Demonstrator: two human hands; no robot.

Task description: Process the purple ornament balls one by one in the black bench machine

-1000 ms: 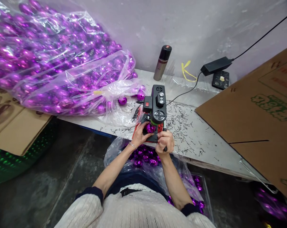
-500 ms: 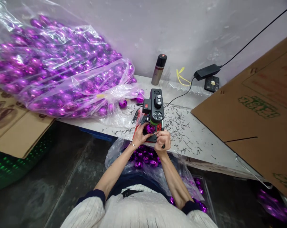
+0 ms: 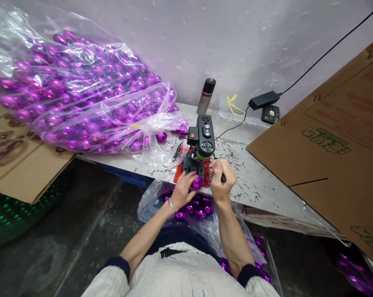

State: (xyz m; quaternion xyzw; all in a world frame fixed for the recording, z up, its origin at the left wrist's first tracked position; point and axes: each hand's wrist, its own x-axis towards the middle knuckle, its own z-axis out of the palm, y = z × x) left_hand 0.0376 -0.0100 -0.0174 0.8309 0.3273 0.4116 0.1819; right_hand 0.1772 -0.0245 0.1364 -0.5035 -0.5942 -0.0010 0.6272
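My left hand (image 3: 183, 189) is closed around a shiny purple ball (image 3: 198, 182), held just in front of a small black bench machine (image 3: 202, 142) that stands on a red base (image 3: 192, 169) at the table's front edge. My right hand (image 3: 221, 181) is curled around the machine's black lever handle (image 3: 223, 178), to the right of the base. Below both hands, an open plastic bag of purple balls (image 3: 189, 206) rests in my lap.
A large clear bag full of purple balls (image 3: 78, 103) fills the table's left side. A spray can (image 3: 206, 95), a power adapter (image 3: 263, 100) and yellow string (image 3: 234, 105) sit by the wall. Cardboard sheets (image 3: 328, 140) lean at right; dark wire clippings (image 3: 245, 165) litter the tabletop.
My left hand has drawn the purple ball back out from under the machine toward me. My right hand has shifted right and slightly up with the lever handle.
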